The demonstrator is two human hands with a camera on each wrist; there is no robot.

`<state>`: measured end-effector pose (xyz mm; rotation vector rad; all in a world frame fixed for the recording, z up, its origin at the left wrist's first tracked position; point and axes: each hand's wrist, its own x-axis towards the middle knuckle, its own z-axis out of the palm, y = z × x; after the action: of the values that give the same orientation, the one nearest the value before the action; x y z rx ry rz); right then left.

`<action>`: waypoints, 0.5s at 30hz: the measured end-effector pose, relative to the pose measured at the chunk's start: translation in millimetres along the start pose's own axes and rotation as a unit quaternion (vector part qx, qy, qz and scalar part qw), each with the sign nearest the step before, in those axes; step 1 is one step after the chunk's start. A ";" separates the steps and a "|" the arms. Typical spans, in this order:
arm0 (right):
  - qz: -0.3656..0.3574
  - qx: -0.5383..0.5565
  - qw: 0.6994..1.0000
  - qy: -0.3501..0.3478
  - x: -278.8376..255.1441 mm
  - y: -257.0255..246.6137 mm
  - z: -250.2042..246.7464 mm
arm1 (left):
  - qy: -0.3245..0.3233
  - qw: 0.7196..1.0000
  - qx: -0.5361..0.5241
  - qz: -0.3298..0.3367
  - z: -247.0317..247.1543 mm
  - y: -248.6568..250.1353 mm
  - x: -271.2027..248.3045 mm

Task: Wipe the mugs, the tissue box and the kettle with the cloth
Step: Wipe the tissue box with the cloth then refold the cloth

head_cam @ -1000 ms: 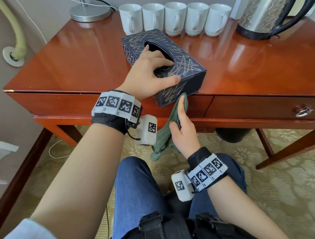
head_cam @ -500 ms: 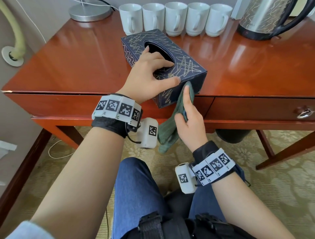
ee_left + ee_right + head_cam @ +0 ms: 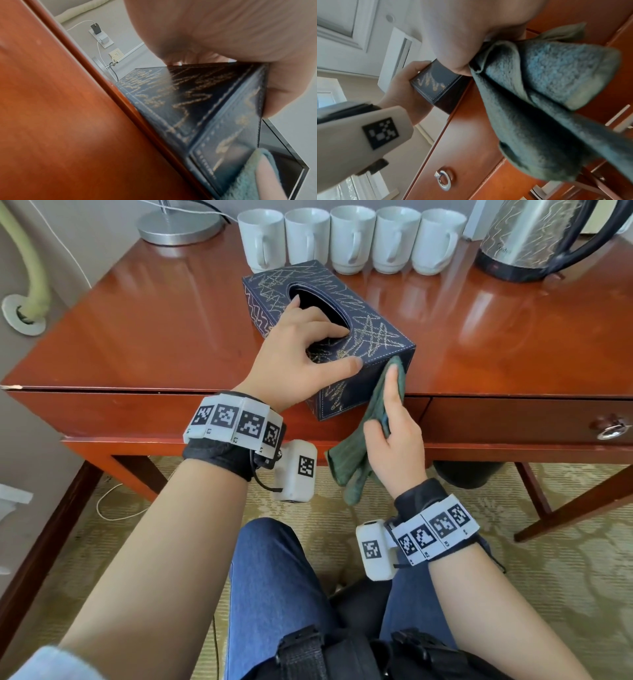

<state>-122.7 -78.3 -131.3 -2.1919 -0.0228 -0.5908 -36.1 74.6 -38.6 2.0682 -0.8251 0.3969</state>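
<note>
A dark blue tissue box (image 3: 370, 337) with gold scribbles sits slanted at the desk's front edge, one corner overhanging. My left hand (image 3: 301, 354) grips it from above, fingers at the oval opening and thumb along the near top edge. My right hand (image 3: 394, 426) holds a green cloth (image 3: 359, 446) and presses it against the box's near end face (image 3: 231, 135); the cloth's tail hangs below the desk edge. The cloth (image 3: 547, 94) fills the right wrist view. Several white mugs (image 3: 352, 237) line the back of the desk. The steel kettle (image 3: 534, 237) stands at the back right.
The red-brown desk (image 3: 154, 337) has a drawer with a ring pull (image 3: 609, 429) at front right. A lamp base (image 3: 181, 224) stands at back left. My knees in blue jeans (image 3: 274, 577) are below the desk edge, over patterned carpet.
My right hand has moved the cloth up the box's near end face, from its lower edge to near the top corner. The left hand has kept its grip on the box.
</note>
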 end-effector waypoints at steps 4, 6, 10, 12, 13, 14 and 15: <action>-0.010 -0.004 1.000 -0.020 -9.8 -2.7 6.7 | 0.004 1.000 -0.007 0.003 0.4 0.0 0.8; -0.036 -0.024 0.999 -0.026 -10.9 -5.5 9.9 | 0.008 1.000 -0.006 0.006 0.8 0.2 1.4; -0.046 -0.058 0.997 -0.003 -1.9 -2.5 4.7 | 0.007 1.000 -0.008 0.003 1.3 -1.9 2.1; -0.033 -0.055 0.998 0.009 4.1 -1.2 -2.2 | 0.007 1.000 -0.005 0.001 1.2 -2.1 2.1; -0.021 -0.046 0.999 0.016 7.1 -1.1 -5.7 | 0.008 1.000 -0.004 -0.001 1.4 -1.8 2.1; -0.006 -0.034 0.999 0.025 10.3 -1.3 -9.0 | 0.009 1.000 -0.002 -0.003 1.6 -1.7 1.8; 0.009 -0.023 0.999 0.033 13.0 -1.9 -12.2 | 0.011 1.000 -0.001 -0.003 1.9 -1.6 1.6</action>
<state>-116.4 -88.5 -117.9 -2.2144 0.0452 -0.6596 -33.9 73.0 -39.8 2.0610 -0.8063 0.4144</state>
